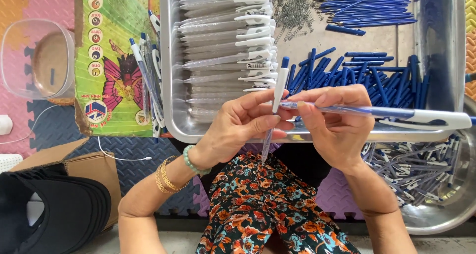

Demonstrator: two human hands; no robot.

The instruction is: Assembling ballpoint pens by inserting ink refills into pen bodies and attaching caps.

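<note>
- Two pens were in my hands, both just in front of the metal tray: my left hand was pinched shut on an upright pen, my right hand clamped on a level pen.
- Both seemed light, stiff and slick plastic; I judged the mid-barrel the surest hold.
- Each had a clear barrel, white clip end and blue refill inside.

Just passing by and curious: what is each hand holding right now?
Left hand: closed on an upright pen.
Right hand: closed on a pen lying sideways.
</note>
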